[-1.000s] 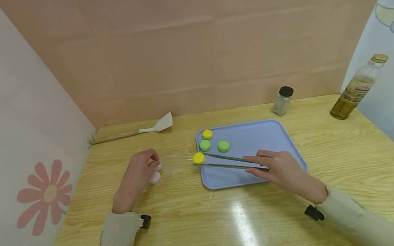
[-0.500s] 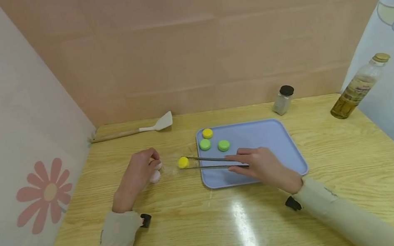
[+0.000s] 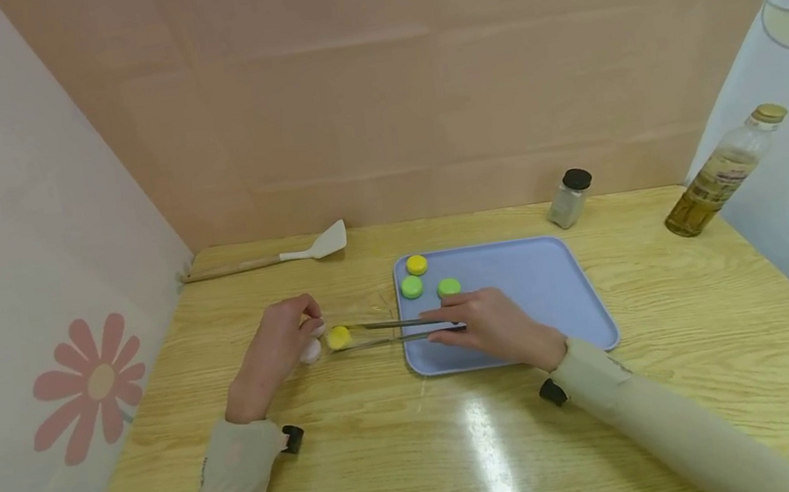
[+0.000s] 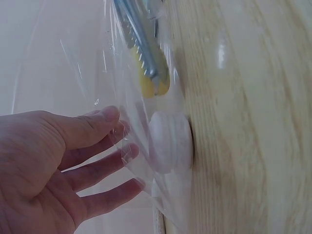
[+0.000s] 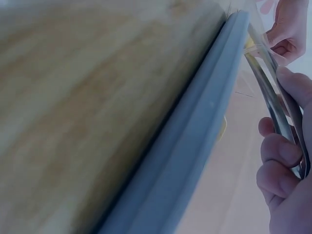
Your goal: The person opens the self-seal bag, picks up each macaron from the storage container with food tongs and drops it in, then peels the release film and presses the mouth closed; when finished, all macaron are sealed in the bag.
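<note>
My left hand (image 3: 277, 340) pinches the edge of a clear plastic bag (image 4: 114, 53), its thumb against the fingers in the left wrist view. Pale pinkish-white macarons (image 3: 310, 351) lie in the bag close by these fingers. With my right hand (image 3: 492, 326) I grip metal tongs (image 5: 273, 95), whose far ends reach into the bag. Between the tong tips sits a yellow macaron (image 3: 338, 338), near the pale ones. A lavender-blue tray (image 3: 535, 277), partly under my right hand, bears another yellow macaron (image 3: 416, 265) and two green macarons (image 3: 411, 286).
A white spatula (image 3: 328, 243) with a wooden handle lies at the back left of the wooden table (image 3: 365, 469). Behind the tray stands a black-lidded glass jar (image 3: 568, 203). Farther right is a bottle of amber liquid (image 3: 714, 180), near the wall.
My right hand has moved left, carrying the yellow macaron in the tongs from above the tray's left edge into the bag. The left hand has stayed in place.
</note>
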`<act>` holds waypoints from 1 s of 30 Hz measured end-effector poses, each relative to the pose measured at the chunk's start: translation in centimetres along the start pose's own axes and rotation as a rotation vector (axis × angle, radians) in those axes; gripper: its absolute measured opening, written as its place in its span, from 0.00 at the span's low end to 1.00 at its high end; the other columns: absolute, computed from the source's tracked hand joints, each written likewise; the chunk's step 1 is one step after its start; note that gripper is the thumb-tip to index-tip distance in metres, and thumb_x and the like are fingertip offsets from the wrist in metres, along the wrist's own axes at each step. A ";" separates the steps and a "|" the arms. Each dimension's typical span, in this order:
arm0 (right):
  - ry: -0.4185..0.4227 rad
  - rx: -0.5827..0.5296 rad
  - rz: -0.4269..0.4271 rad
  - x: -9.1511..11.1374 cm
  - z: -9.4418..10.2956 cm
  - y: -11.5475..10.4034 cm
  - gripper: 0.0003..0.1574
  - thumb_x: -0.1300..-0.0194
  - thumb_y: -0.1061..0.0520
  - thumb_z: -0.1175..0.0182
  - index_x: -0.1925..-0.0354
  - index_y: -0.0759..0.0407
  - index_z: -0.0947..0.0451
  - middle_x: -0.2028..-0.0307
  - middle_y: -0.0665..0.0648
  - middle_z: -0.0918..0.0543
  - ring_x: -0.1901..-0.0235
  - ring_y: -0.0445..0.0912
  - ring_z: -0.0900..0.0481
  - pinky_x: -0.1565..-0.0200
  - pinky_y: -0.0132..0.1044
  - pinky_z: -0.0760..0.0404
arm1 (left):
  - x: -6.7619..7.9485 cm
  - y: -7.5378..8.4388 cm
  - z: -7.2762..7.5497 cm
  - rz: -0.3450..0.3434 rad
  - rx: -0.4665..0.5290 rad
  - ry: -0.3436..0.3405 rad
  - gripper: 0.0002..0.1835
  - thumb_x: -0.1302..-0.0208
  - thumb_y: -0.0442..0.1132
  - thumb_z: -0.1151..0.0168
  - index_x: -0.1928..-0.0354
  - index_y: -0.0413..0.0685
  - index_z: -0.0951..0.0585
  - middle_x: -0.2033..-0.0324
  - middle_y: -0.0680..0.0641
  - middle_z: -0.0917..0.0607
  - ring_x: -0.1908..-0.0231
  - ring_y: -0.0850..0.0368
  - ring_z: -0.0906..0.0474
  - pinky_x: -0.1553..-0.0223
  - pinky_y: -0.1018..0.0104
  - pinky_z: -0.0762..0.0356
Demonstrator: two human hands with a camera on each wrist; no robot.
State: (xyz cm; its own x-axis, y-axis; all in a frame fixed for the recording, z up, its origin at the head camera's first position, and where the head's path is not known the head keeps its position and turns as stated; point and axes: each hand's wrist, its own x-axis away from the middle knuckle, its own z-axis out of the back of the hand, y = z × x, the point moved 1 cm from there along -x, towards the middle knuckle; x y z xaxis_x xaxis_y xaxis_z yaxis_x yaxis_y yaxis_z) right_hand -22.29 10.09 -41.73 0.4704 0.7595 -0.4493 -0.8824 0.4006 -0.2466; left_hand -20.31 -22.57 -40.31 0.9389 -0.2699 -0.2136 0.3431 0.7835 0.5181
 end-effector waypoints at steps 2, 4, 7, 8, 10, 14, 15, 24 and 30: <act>-0.010 -0.008 -0.001 -0.3 -0.1 0.0 0.19 0.34 0.48 0.30 0.47 0.52 0.13 0.72 0.42 0.25 0.81 0.29 0.36 0.78 0.25 0.33 | -0.1 0.0 0.0 -0.003 -0.009 -0.001 0.03 0.34 0.28 0.34 0.65 0.40 0.19 0.66 0.44 0.14 0.75 0.58 0.27 0.71 0.63 0.27; -0.019 -0.007 0.001 -0.5 -0.2 0.0 0.19 0.34 0.48 0.30 0.48 0.52 0.13 0.72 0.42 0.25 0.81 0.30 0.37 0.78 0.26 0.33 | -0.1 0.0 0.0 -0.007 -0.021 0.002 0.04 0.34 0.28 0.33 0.65 0.40 0.19 0.66 0.44 0.14 0.75 0.58 0.27 0.71 0.63 0.27; -0.034 0.004 0.003 -0.8 -0.4 0.1 0.19 0.34 0.48 0.31 0.47 0.52 0.13 0.71 0.42 0.26 0.81 0.30 0.37 0.78 0.26 0.34 | -0.2 -0.1 0.0 -0.014 -0.031 0.009 0.04 0.34 0.28 0.33 0.66 0.40 0.19 0.66 0.44 0.14 0.77 0.58 0.28 0.73 0.64 0.28; -0.038 0.008 0.003 -0.9 -0.4 0.1 0.19 0.33 0.48 0.31 0.47 0.52 0.13 0.71 0.42 0.26 0.81 0.30 0.38 0.78 0.26 0.34 | -0.2 -0.1 0.0 -0.014 -0.033 0.012 0.04 0.34 0.28 0.33 0.66 0.40 0.19 0.66 0.44 0.14 0.77 0.58 0.29 0.73 0.64 0.28; -0.046 0.010 0.002 -1.1 -0.5 0.1 0.19 0.33 0.47 0.31 0.47 0.51 0.13 0.72 0.42 0.26 0.81 0.30 0.38 0.77 0.27 0.34 | -0.2 -0.1 0.0 -0.015 -0.034 0.016 0.04 0.34 0.28 0.33 0.66 0.40 0.19 0.66 0.44 0.14 0.78 0.59 0.29 0.73 0.64 0.28; -0.058 0.013 0.008 -1.3 -0.7 0.1 0.19 0.32 0.48 0.32 0.46 0.51 0.13 0.73 0.41 0.28 0.81 0.31 0.39 0.77 0.27 0.35 | -0.2 -0.1 0.0 -0.011 -0.026 0.019 0.04 0.35 0.28 0.33 0.66 0.40 0.19 0.67 0.44 0.14 0.76 0.58 0.27 0.72 0.64 0.27; -0.061 0.012 0.010 -1.3 -0.7 0.1 0.19 0.32 0.48 0.31 0.46 0.51 0.13 0.73 0.41 0.28 0.81 0.31 0.39 0.77 0.27 0.36 | -0.2 -0.1 0.0 -0.012 -0.024 0.019 0.04 0.35 0.27 0.33 0.66 0.40 0.19 0.67 0.44 0.14 0.76 0.58 0.27 0.72 0.63 0.26; -0.074 0.026 0.040 -1.9 -0.7 -0.2 0.20 0.33 0.47 0.32 0.46 0.53 0.13 0.71 0.44 0.25 0.80 0.32 0.37 0.77 0.27 0.34 | -0.1 0.0 -0.1 -0.020 -0.025 0.018 0.04 0.35 0.27 0.33 0.65 0.39 0.19 0.68 0.45 0.14 0.77 0.59 0.27 0.73 0.64 0.26; -0.086 0.043 0.035 -2.0 -0.8 -0.2 0.20 0.32 0.46 0.32 0.45 0.52 0.14 0.72 0.45 0.25 0.82 0.32 0.38 0.78 0.27 0.36 | -0.1 0.0 -0.2 -0.033 -0.028 0.023 0.04 0.34 0.28 0.33 0.66 0.39 0.19 0.67 0.44 0.14 0.78 0.59 0.29 0.73 0.64 0.27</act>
State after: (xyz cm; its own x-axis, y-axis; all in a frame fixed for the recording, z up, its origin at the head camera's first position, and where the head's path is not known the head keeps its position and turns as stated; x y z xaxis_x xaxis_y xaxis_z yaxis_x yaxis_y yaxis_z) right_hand -22.99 8.06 -41.49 0.4387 0.8138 -0.3811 -0.8986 0.3934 -0.1944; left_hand -20.39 -22.48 -40.43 0.9261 -0.2830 -0.2496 0.3726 0.7899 0.4870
